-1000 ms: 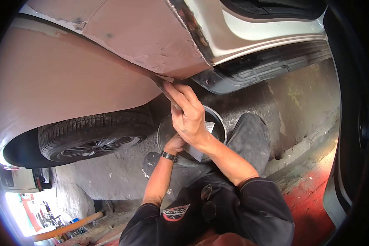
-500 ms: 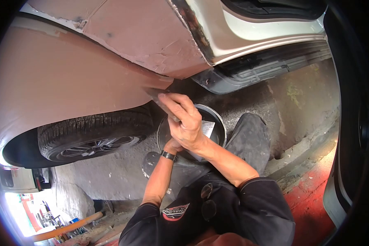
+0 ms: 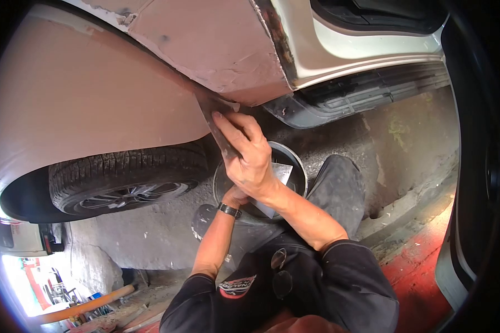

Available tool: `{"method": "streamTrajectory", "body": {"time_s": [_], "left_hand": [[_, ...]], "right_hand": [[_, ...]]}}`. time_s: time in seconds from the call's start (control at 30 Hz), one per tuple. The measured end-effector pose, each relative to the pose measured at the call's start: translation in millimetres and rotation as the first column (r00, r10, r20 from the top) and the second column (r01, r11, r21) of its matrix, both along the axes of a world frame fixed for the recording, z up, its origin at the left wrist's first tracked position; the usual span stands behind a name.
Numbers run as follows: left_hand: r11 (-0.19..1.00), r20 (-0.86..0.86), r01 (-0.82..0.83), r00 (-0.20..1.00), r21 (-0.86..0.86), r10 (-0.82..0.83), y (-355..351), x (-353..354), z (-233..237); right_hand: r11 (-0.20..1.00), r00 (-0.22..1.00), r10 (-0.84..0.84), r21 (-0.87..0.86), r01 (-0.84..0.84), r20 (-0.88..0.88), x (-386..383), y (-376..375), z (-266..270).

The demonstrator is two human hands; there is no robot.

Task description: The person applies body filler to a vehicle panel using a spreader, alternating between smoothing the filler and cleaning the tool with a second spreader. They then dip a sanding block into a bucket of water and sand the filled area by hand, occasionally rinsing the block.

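In my right hand (image 3: 251,162) is a wide, dark flat filler spreader (image 3: 223,130), its far edge against the lower rear corner of the pinkish-brown fender (image 3: 111,94), by the gap to the door. My left hand (image 3: 236,196), with a dark watch band at the wrist, sits just below, partly covered by the right. A flat light-grey plate (image 3: 282,174) emerges from beneath my right wrist and appears to be gripped by the left hand, whose fingers are mostly hidden. Under both hands is a round dark container (image 3: 299,161) between my knees.
A car wheel (image 3: 130,177) stands left of my hands. Above, the filler-coated door (image 3: 205,50) meets a white door frame (image 3: 339,61) and a black side step (image 3: 339,100). An orange pole (image 3: 89,305) lies lower left.
My right hand has moved slightly up, and the spreader has turned to show more of its flat face against the fender. My left hand has hardly moved. The view has shifted slightly.
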State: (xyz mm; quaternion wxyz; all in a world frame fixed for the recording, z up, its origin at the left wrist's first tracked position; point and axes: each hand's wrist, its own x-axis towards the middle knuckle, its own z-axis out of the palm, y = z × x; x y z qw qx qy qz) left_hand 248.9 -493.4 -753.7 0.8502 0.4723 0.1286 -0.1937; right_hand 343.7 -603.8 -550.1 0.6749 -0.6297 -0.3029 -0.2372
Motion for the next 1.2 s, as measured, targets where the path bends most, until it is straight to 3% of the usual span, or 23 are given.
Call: {"method": "streamTrajectory", "body": {"time_s": [0.13,0.27,0.53,0.67,0.8,0.9,1.03,1.2], "left_hand": [[1.000,-0.004,-0.004,1.000,0.012,0.004,-0.9,1.5,0.8],[0.999,0.001,-0.006,1.000,0.044,0.006,-4.2,1.7,5.8],[0.972,0.021,-0.050,0.999,0.229,0.047,-13.7,8.4,21.2],[0.985,0.042,-0.051,0.998,0.165,0.044,-10.5,4.4,17.6],[0.993,0.053,-0.046,0.998,0.112,0.040,-7.3,1.9,13.3],[0.995,0.059,-0.045,0.997,0.094,0.040,-7.9,2.5,11.8],[0.996,0.085,-0.044,0.996,0.078,0.037,-9.2,6.4,13.7],[0.995,0.146,-0.051,0.989,0.083,0.039,-13.5,1.7,27.1]], "right_hand": [[0.998,0.995,0.051,-0.031,-0.048,0.087,-7.6,-8.4,-9.4],[0.998,0.993,0.056,0.004,-0.055,-0.102,-9.8,-18.1,-9.1],[0.997,0.996,0.061,0.041,-0.059,-0.061,1.1,-19.6,18.8],[0.999,1.000,0.000,0.038,-0.001,0.028,5.5,-7.2,20.8],[0.998,1.000,0.015,0.062,-0.015,0.004,4.2,0.0,23.6],[1.000,0.998,-0.027,-0.005,0.027,0.053,-6.6,4.6,25.1],[0.995,0.991,0.076,-0.072,-0.068,0.114,-26.5,-7.5,20.4],[0.966,0.963,0.221,-0.104,-0.238,-0.155,-30.1,-43.2,-4.0]]}}
